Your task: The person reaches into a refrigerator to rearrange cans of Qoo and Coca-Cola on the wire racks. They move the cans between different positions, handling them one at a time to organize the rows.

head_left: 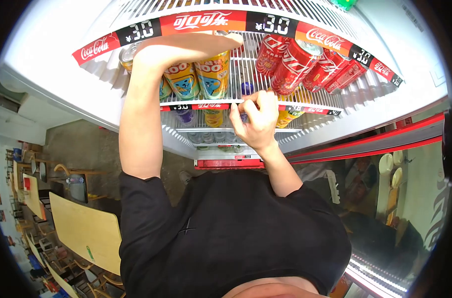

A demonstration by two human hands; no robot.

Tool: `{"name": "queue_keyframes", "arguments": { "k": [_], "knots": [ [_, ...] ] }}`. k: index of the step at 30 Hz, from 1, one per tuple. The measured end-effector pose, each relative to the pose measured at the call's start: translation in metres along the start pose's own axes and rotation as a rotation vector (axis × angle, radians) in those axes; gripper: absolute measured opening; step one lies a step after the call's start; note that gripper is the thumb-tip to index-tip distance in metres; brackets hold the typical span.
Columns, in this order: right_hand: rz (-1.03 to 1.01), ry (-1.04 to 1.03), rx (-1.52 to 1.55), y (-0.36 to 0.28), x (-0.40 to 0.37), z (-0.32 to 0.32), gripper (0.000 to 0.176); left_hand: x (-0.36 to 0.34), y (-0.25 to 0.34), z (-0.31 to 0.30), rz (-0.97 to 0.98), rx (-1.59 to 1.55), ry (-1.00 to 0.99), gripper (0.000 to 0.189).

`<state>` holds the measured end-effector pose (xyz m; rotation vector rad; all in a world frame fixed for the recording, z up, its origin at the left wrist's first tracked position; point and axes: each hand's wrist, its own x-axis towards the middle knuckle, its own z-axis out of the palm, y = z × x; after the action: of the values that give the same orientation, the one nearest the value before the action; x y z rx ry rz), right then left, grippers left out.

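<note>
My left hand reaches into the fridge above the yellow cans, partly behind the upper price strip; its fingers are mostly hidden. Bent fingers show on my right hand, which rests at the front edge of the lower shelf, by its price strip. What those fingers hold, if anything, I cannot make out. Several red cola cans stand tilted in view to the right of the yellow ones, with bare wire shelf between the two groups.
Lower shelves hold more drinks, among them a yellow one and a purple one. The open fridge door is on the right. Wooden tables and chairs stand at the left.
</note>
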<state>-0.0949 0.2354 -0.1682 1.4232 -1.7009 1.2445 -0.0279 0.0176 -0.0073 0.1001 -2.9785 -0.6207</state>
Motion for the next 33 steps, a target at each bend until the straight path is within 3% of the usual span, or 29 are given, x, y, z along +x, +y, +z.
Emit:
{"name": "queue_keyframes", "arguments": {
  "k": [3,5,10,13,17,21,33],
  "knots": [
    [0.106,0.110,0.166,-0.004,0.003,-0.009,0.022,0.002,0.001,0.000,0.008,0.004,-0.008,0.053],
    [0.041,0.244,-0.009,0.001,0.010,-0.026,0.032,0.002,0.002,0.000,0.017,0.006,-0.009,0.053],
    [0.284,0.434,-0.169,0.026,0.018,-0.043,0.061,0.003,0.001,0.000,0.044,-0.008,-0.012,0.054],
    [0.583,0.370,0.184,0.020,0.027,-0.044,0.071,0.003,0.001,0.000,0.062,-0.012,-0.015,0.054],
    [0.552,0.131,-0.103,0.030,0.026,-0.044,0.079,0.004,0.001,0.005,0.084,-0.012,-0.025,0.055],
    [0.630,0.048,-0.137,0.023,0.038,-0.047,0.081,0.007,0.001,0.005,0.100,-0.014,-0.030,0.055],
    [0.375,-0.240,0.052,0.013,0.044,-0.037,0.081,0.010,0.004,0.007,0.144,-0.019,-0.064,0.057]
  ]
}}
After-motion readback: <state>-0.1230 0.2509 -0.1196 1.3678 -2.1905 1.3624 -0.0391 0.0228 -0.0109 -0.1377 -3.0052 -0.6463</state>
